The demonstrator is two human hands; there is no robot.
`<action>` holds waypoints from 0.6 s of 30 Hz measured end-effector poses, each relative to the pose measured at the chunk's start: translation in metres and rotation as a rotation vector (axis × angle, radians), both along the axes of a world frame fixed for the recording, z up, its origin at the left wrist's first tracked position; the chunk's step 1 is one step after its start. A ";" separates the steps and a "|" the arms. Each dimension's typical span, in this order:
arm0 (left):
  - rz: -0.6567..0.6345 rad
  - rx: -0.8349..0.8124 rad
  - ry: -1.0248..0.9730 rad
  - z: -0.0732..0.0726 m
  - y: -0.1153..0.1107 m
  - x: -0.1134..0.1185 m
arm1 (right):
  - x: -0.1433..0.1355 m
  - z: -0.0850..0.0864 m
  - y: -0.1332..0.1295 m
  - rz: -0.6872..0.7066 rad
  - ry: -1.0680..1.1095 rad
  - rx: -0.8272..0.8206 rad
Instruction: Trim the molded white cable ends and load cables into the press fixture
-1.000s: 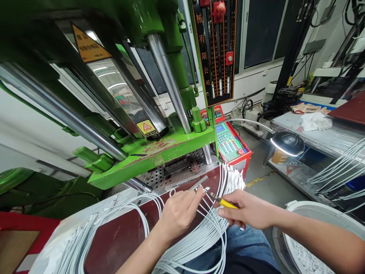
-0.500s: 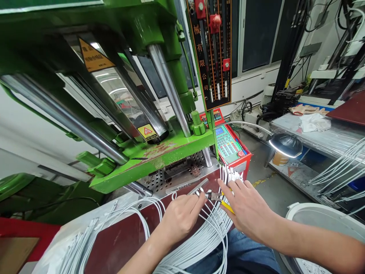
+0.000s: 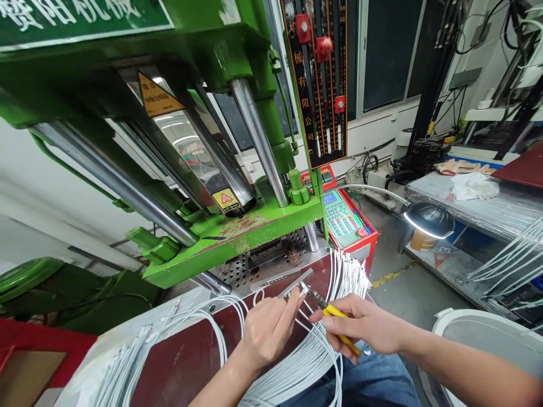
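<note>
My left hand [image 3: 269, 325] is closed, its thumb and fingertips pinching a white cable end [image 3: 303, 289]. My right hand [image 3: 360, 325] wraps round the yellow handles of a pair of cutting pliers [image 3: 334, 312]. Their metal jaws point up and left, close to the pinched end; whether they touch it is unclear. Below both hands, a thick bundle of white cables [image 3: 292, 364] curves across the brown board [image 3: 178, 362] and my lap. Many white cable ends [image 3: 350, 274] fan out beyond my right hand. A flat metal bar [image 3: 297, 282] lies just past my left fingertips.
A green press [image 3: 237, 240] with steel columns stands in front, above a perforated metal bed. Right of it are a red control box [image 3: 343, 217] and a lamp [image 3: 430, 220]. More cables [image 3: 114, 367] lie at left. A white bin [image 3: 487, 339] stands at lower right.
My right hand has dropped lower and turned, its fingers now folded round the plier handles instead of stretched over the cable ends. My left hand keeps its pinch. The view has shifted slightly.
</note>
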State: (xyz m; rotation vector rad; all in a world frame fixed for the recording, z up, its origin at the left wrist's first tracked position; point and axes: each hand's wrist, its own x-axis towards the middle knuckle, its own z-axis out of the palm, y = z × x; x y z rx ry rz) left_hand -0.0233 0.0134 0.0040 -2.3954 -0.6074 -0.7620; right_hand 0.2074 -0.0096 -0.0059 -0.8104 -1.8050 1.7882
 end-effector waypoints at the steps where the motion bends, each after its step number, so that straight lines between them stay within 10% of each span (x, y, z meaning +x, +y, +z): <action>1: 0.025 -0.027 -0.035 0.001 -0.002 0.003 | -0.002 0.000 -0.001 -0.066 -0.057 0.098; 7: 0.210 -0.835 -0.298 0.028 -0.018 0.029 | -0.006 0.007 -0.006 -0.416 -0.413 0.721; 12: 0.250 -1.438 -0.539 0.041 -0.019 0.031 | -0.001 0.011 -0.003 -0.288 -0.275 0.495; 18: 0.120 -1.415 -0.709 0.029 -0.023 0.030 | -0.012 -0.005 -0.009 -0.101 0.270 -0.014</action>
